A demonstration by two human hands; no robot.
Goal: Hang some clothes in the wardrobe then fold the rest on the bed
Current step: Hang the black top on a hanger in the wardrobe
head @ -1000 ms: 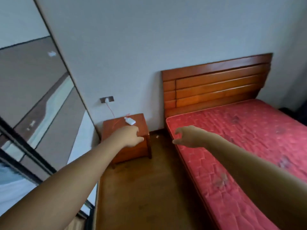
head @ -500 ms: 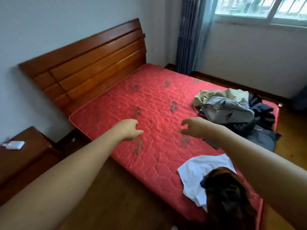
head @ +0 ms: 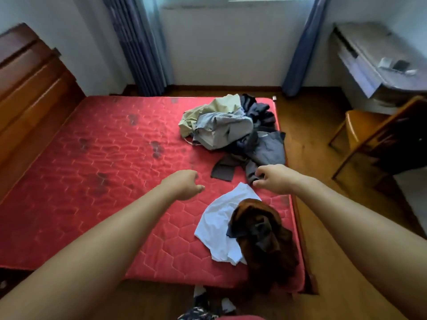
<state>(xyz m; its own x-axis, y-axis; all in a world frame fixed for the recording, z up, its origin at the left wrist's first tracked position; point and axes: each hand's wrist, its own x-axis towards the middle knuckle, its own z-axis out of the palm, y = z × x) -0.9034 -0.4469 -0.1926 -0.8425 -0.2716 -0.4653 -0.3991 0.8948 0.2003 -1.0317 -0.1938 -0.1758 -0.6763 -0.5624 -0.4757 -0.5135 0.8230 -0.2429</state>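
Both forearms were stretched out over the red quilted mattress (head: 92, 181) of the bed.

The left hand (head: 182, 184) hung above the middle of the mattress, fingers loosely curled toward the palm and holding nothing.

The right hand (head: 275, 179) hung above the mattress near its right edge. Its fingers were loosely curled, with thumb and forefinger a little apart and nothing visibly gripped. The fingertips lay over the hem of a dark grey garment (head: 265, 148); contact could not be confirmed.

Clothes were found in 2 groups on the mattress:
- At the far right corner of the mattress lay a loose heap of crumpled clothing (head: 231, 125), with a pale olive piece, a light grey piece and several navy and dark grey pieces. A flat dark grey strip of cloth (head: 225, 169) trailed from it toward the mattress centre.
- At the near right corner of the mattress lay a white cotton shirt (head: 219, 227), spread flat, with a bunched brown garment (head: 261, 234) lying partly on it and reaching the mattress edge.

The slatted wooden headboard (head: 27, 88) stood along the left side of the mattress. Blue pleated curtains (head: 141, 47) hung beyond its far edge. To the right of the mattress, apart from it, stood an orange-brown wooden chair (head: 360, 130) and a grey desk (head: 360, 51).
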